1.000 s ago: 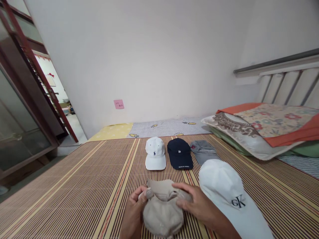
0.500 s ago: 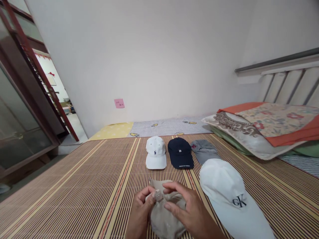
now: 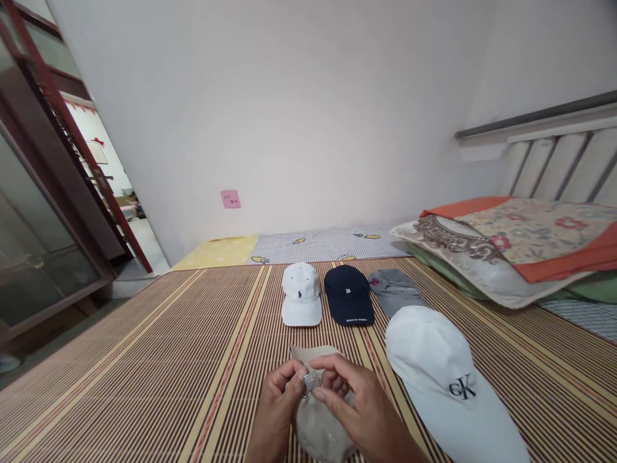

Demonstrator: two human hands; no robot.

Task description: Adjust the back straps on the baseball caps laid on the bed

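A beige cap [image 3: 322, 432] lies upturned at the bottom centre, its brim pointing away from me. My left hand [image 3: 277, 405] pinches the cap's strap by a small metal buckle [image 3: 312, 381]. On the other side of the buckle, my right hand [image 3: 359, 402] has its thumb and index finger closed in on the strap; the fingers hide part of the cap. To the right lies a large white cap [image 3: 434, 360] with black "CK" letters. Farther back sit a white cap [image 3: 301, 292], a navy cap [image 3: 348, 294] and a grey cap [image 3: 395, 290] in a row.
A striped bamboo mat [image 3: 144, 360] covers the bed. Pillows [image 3: 511, 257] are stacked at the right by the white headboard [image 3: 563, 164]. A pink note [image 3: 230, 199] is on the wall, and a doorway stands at the left.
My right thumb and index finger have come closer to the buckle. The buckle has turned slightly, and the beige cap has shifted a little between my hands.
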